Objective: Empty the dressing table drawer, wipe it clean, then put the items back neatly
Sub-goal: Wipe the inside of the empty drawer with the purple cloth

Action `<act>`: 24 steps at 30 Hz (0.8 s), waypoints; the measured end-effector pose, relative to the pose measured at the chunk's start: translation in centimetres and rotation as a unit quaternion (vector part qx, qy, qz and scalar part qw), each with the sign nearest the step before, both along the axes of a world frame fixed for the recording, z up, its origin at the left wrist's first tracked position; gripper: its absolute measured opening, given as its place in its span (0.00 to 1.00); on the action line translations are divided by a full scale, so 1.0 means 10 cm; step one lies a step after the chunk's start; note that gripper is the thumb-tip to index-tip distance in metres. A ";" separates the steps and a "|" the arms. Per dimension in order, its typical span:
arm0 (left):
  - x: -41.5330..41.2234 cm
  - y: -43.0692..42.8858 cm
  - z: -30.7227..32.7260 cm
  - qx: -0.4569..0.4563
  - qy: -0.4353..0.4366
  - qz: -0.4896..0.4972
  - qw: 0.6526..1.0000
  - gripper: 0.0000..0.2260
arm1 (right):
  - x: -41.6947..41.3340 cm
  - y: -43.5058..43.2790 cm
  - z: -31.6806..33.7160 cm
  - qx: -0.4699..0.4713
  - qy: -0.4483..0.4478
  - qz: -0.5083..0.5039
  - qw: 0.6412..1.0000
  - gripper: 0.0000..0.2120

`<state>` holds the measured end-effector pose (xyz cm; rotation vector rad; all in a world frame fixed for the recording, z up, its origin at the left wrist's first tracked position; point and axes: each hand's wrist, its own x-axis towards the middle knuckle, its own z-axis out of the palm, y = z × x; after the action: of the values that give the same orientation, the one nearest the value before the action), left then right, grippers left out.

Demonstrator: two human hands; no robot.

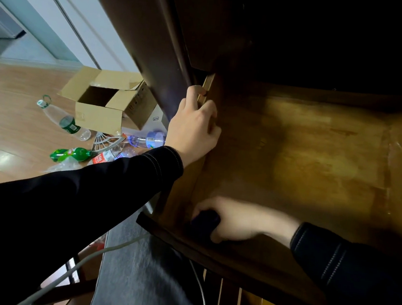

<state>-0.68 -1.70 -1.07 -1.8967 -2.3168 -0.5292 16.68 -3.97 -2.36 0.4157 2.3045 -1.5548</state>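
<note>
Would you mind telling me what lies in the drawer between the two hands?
Head view: only bare wooden drawer floor between the left hand and the right hand.

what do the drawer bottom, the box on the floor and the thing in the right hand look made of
Drawer bottom: likely varnished wood, brown with grain and sheen.
Box: plain matte corrugated cardboard, flaps open.
Dark thing gripped by the right hand: possibly a folded cloth; too blurred to tell.

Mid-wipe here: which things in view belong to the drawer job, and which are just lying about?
Job:
drawer
dark cloth in right hand
left hand on drawer side

Lying about:
cardboard box
clear bottle
green bottle
blue-label bottle
</note>
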 end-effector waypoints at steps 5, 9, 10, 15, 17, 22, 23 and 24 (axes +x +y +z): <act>-0.01 0.00 -0.01 0.006 0.006 -0.002 1.000 0.08 | 0.15 0.13 0.13 -0.130 0.091 -0.015 0.987 0.27; 0.00 0.00 -0.01 0.005 0.009 0.000 1.000 0.08 | 0.04 -0.01 -0.04 -0.005 0.014 -0.016 1.000 0.24; 0.00 0.00 -0.01 0.004 0.009 0.001 1.000 0.08 | 0.02 -0.03 -0.03 0.015 0.009 -0.010 1.000 0.23; -0.03 0.00 -0.02 0.007 0.008 0.001 1.000 0.08 | 0.17 0.11 0.24 -0.132 0.115 -0.009 0.985 0.23; -0.02 0.00 -0.01 0.007 0.006 0.000 1.000 0.08 | 0.14 0.04 0.20 -0.126 0.125 -0.040 0.983 0.23; 0.00 -0.01 -0.01 0.000 0.005 0.000 1.000 0.08 | -0.01 -0.05 0.17 -0.067 0.140 -0.055 0.986 0.23; 0.00 -0.01 0.00 -0.001 0.007 0.000 1.000 0.08 | 0.04 0.05 0.21 -0.089 0.130 -0.019 0.987 0.24; 0.00 -0.01 0.00 -0.001 0.008 0.000 1.000 0.08 | 0.11 0.15 0.24 -0.112 0.111 0.021 0.987 0.24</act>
<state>-0.71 -1.83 -1.07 -1.8944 -2.3087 -0.5099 17.78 -2.45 0.07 0.1417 2.2432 -1.8966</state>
